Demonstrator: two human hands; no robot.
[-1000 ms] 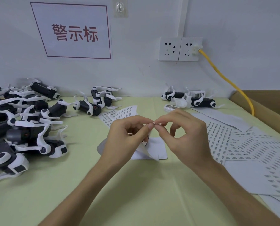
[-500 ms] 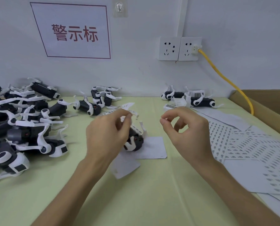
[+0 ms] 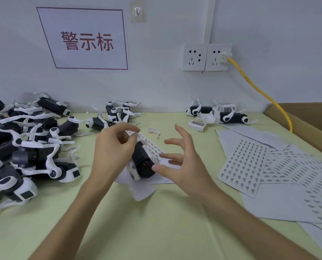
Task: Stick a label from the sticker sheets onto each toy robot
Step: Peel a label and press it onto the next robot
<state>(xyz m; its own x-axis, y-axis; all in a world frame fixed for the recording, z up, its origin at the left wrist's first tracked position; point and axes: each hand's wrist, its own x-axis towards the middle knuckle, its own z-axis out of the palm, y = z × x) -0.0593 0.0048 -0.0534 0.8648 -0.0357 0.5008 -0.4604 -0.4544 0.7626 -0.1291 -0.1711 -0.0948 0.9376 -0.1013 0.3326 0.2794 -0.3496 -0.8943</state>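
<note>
On the left of our green table (image 3: 156,231) lies a heap of toy robots (image 3: 30,147), probably awaiting labels. Centrally, our left hand (image 3: 111,152) grips one black toy robot (image 3: 143,162), with a small sticker sheet (image 3: 152,147) against it, likely to steady both. Our right hand (image 3: 182,162) hovers just beside, fingers spread, holding nothing we can see. Further right, more sticker sheets (image 3: 250,164) lie flat within reach.

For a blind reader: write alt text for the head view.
A left hand holds a black-and-white toy robot above a green table while the open right hand reaches toward it. More toy robots are piled at left; sticker sheets lie at right.
</note>
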